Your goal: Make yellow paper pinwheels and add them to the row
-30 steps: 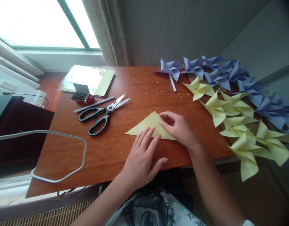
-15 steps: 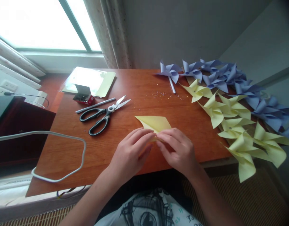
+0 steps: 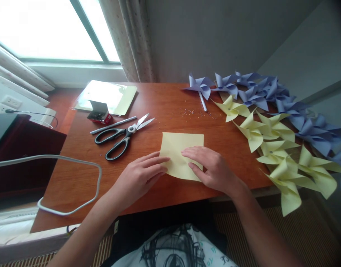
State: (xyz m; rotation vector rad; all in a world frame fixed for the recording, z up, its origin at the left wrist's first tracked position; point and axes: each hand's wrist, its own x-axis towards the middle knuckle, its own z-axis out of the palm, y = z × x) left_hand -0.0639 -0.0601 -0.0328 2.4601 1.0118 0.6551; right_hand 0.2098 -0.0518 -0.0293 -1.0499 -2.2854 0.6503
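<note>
Yellow paper point(image 3: 178, 152), a single pale square sheet, lay flat near the front edge of the reddish wooden worktop point(image 3: 76, 178). The left hand point(image 3: 138, 177) rested palm down at the sheet's left edge, its fingers stretched out flat with the tips pressing on the paper. The right hand point(image 3: 212, 168) lay across the sheet's right and lower part, also open and flat, fingers spread over the surface. Neither hand gripped anything; both simply pressed the paper against the wood.

To the left of the sheet, well apart from the hands, black-handled scissors point(image 3: 120, 138) lay partly open, blades pointing right. Just behind them lay a thin grey stick point(image 3: 112, 125), and further back a small red box point(image 3: 99, 115) stood open in front of a glossy stack of paper point(image 3: 109, 95) in a clear sleeve. Tiny glittering bits point(image 3: 197, 112) were scattered on the wood behind the sheet.

Along the right side of the worktop sat a row of finished yellow pinwheels point(image 3: 273, 142), some hanging over the front edge, with a row of blue pinwheels point(image 3: 256, 91) behind them reaching toward the wall. A white cable point(image 3: 62, 157) looped over the left front corner of the worktop.
</note>
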